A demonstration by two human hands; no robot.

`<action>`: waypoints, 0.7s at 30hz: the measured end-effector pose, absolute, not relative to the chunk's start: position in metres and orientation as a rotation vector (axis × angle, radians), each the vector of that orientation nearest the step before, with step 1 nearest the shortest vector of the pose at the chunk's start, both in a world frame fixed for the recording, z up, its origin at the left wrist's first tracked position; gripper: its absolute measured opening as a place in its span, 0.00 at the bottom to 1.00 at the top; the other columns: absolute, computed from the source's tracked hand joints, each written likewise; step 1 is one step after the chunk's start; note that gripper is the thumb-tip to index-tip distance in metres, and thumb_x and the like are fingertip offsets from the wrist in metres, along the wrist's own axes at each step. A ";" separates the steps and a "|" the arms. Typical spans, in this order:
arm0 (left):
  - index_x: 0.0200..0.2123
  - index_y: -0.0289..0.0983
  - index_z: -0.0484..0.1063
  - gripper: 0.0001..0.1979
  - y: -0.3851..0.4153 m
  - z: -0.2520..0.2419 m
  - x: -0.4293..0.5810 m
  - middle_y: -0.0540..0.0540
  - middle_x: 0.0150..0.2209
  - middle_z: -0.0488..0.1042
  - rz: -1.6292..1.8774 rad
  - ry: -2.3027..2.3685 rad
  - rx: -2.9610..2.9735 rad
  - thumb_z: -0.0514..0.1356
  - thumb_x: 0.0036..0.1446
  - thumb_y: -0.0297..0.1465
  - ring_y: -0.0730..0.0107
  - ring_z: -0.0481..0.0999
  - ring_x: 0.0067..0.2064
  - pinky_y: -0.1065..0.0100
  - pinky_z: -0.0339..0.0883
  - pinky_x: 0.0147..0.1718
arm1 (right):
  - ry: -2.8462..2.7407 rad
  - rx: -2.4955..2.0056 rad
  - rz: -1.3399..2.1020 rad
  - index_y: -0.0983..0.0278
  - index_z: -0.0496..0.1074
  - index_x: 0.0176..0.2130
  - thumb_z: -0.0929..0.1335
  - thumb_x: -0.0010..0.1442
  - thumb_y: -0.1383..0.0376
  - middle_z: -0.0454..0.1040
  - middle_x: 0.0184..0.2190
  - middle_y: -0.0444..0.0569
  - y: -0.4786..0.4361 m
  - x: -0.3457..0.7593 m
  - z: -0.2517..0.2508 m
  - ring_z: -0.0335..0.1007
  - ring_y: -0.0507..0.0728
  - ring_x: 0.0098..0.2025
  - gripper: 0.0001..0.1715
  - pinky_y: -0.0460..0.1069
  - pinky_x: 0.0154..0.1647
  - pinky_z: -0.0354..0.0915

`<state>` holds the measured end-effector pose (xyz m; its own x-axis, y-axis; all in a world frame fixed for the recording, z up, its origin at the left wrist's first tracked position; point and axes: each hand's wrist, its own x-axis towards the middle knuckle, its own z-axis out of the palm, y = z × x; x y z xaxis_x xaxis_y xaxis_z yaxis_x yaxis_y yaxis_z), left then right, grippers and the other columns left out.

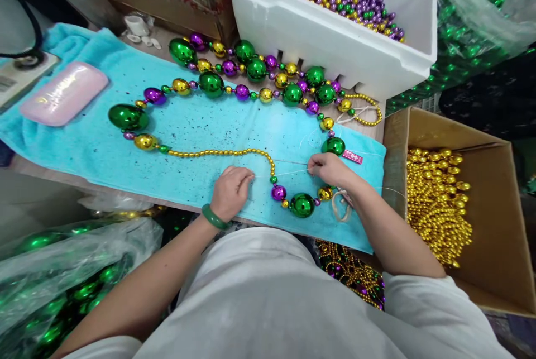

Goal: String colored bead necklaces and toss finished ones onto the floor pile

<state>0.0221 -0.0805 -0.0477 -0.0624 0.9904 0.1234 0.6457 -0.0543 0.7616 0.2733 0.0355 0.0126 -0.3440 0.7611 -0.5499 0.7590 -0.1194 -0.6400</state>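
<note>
Between my two hands a thin white thread [288,173] runs nearly taut above the blue towel. My left hand [231,191], with a green bangle [215,218] on its wrist, pinches the left end. My right hand [329,170] is closed on the thread at the other side, beside a large green bead [333,146]. A needle-like thin line [288,163] also reaches toward the right fingertips. Around them lies a loop of green, gold and purple beads [211,85], with a run of small gold beads [218,153] along its near side.
Two more bead strands [256,69] lie behind the loop. A white foam box [335,41] of mixed beads stands at the back, a cardboard box [494,225] of gold beads at right. A pink case [65,94] rests on the towel [184,124]. Plastic-bagged green beads [75,286] sit lower left.
</note>
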 end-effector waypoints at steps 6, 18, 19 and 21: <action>0.32 0.37 0.67 0.11 -0.064 -0.031 0.038 0.44 0.39 0.78 1.249 1.322 0.678 0.61 0.53 0.39 0.74 0.73 0.27 0.74 0.57 0.18 | -1.090 -1.107 2.267 0.63 0.60 0.26 0.67 0.46 0.61 0.75 0.32 0.49 0.021 0.255 0.006 0.62 0.49 0.23 0.11 0.42 0.15 0.46; 0.26 0.36 0.67 0.13 -0.049 -0.035 0.059 0.56 0.13 0.61 1.242 1.216 0.620 0.63 0.50 0.39 0.81 0.56 0.15 0.77 0.49 0.15 | -0.938 -1.218 2.166 0.65 0.63 0.22 0.75 0.39 0.59 0.53 0.12 0.35 0.016 0.226 -0.021 0.45 0.43 0.13 0.19 0.41 0.13 0.39; 0.25 0.36 0.67 0.12 -0.050 -0.036 0.060 0.57 0.13 0.60 1.241 1.230 0.646 0.62 0.50 0.38 0.81 0.55 0.15 0.76 0.48 0.15 | -0.939 -1.246 2.155 0.65 0.63 0.22 0.75 0.39 0.59 0.54 0.12 0.35 0.014 0.227 -0.021 0.45 0.43 0.13 0.19 0.41 0.13 0.39; 0.24 0.36 0.66 0.12 -0.053 -0.036 0.061 0.57 0.12 0.58 1.230 1.240 0.680 0.61 0.50 0.38 0.81 0.54 0.15 0.76 0.46 0.15 | -0.957 -1.268 2.129 0.66 0.64 0.22 0.75 0.39 0.60 0.56 0.13 0.36 0.012 0.228 -0.019 0.46 0.43 0.14 0.18 0.41 0.13 0.40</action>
